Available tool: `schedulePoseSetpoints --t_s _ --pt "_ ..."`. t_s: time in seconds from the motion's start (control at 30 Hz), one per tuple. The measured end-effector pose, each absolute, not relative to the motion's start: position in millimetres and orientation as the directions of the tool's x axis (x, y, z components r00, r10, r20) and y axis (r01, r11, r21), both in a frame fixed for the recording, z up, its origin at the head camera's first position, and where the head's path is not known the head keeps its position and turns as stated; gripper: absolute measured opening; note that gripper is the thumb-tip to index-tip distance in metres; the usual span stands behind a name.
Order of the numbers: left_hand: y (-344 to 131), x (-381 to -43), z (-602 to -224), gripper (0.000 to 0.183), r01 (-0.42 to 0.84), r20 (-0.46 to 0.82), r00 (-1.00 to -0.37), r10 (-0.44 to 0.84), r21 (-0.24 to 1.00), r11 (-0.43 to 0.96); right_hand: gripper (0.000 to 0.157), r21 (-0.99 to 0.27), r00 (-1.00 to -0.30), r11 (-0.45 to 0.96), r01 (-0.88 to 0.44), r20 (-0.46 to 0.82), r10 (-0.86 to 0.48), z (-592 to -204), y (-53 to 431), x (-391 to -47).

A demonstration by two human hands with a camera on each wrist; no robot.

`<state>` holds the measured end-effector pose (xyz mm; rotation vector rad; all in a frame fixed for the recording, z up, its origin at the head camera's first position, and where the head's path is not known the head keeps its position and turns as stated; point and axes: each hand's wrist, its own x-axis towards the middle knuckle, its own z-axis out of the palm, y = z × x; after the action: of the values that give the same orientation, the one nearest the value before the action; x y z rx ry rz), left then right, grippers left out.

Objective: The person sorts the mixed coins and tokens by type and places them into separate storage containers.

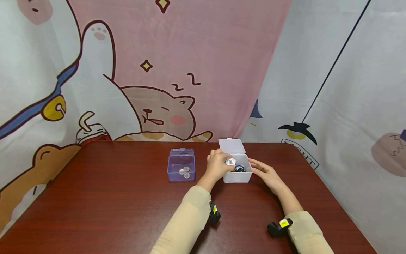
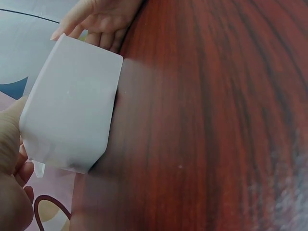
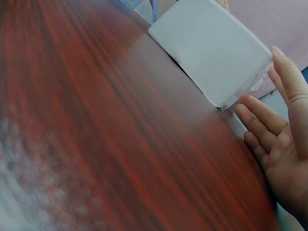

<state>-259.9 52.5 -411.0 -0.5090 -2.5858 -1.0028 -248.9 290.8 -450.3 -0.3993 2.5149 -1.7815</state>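
Observation:
A white box (image 1: 236, 177) with its lid (image 1: 232, 146) raised stands toward the back of the table. Dark round chips (image 1: 240, 168) lie inside it. My left hand (image 1: 217, 163) reaches over the box's left side and pinches a white poker chip (image 1: 231, 162) between thumb and fingers above the opening. At the opposite wall is my right hand (image 1: 265, 173), its fingers lightly bent and fingertips right at the box's side. In the right wrist view, that hand (image 3: 284, 139) has its palm turned to the box. The box's front wall hides the chip from both wrist views.
Left of the white box stands a translucent blue box (image 1: 173, 176), lid up, with several silver coins (image 1: 186, 169) in it. Both stand on a dark red wooden table (image 1: 120, 197). A cartoon-printed cloth (image 1: 219, 70) hangs behind the table's back edge.

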Motion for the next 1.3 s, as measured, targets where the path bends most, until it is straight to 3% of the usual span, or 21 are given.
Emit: schedulePoseSetpoints --t_s 0.63,1.3 --pt "51.4 -257.5 -406.1 0.043 0.375 0.352 -0.914 0.201 0.545 0.750 0.049 -0.931 -0.961 0.301 -0.205 0.133 -0.241 -450.5 288.8 -250.9" --pt "44.9 -251.8 -405.8 0.042 0.441 0.358 -0.892 0.276 0.554 0.706 0.051 -0.939 -0.968 0.306 -0.156 0.084 -0.236 -449.0 292.4 -249.9"
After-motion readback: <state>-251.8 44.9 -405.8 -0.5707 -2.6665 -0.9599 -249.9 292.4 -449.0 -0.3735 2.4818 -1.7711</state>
